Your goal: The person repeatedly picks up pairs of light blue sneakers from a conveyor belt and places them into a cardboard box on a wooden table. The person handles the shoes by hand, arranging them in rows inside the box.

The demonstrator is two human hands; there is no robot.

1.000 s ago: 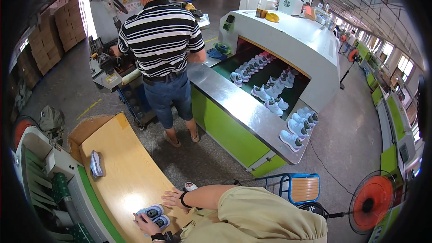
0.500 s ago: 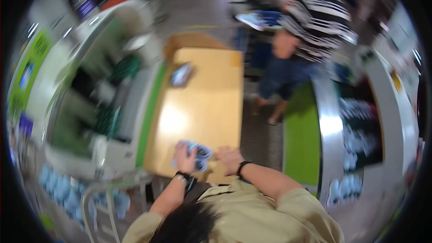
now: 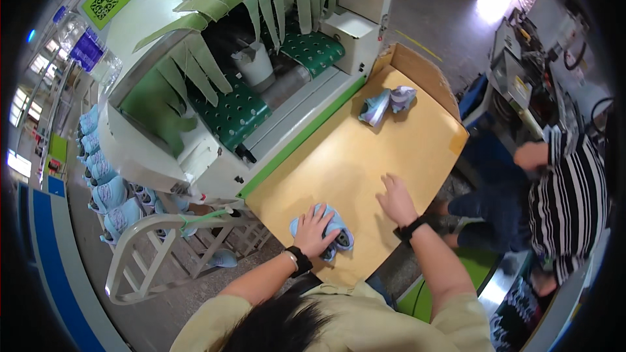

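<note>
Left hand (image 3: 313,231): fingers spread across light-blue sneakers (image 3: 339,225), tabletop (image 3: 306,192), 6 o'clock; grip unclear.
Right hand (image 3: 396,202): empty, fingers extended, 4 o'clock.
Metal rack (image 3: 117,254): beside pale-blue shoes (image 3: 109,195), 9 o'clock.
Plastic bottle (image 3: 85,49): contents unclear, 10 o'clock.

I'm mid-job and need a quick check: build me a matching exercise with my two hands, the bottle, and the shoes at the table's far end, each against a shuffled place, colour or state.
Column one
1. Left hand
2. Right hand
3. Bottle
4. Far shoes

Column two
A. Clear, with a purple label
B. Beside the cardboard panel at the far end of the table
C. Empty, to the right of the near shoes
D. Resting over the near shoes

Right pairs: 1-D, 2-C, 3-A, 4-B
</note>
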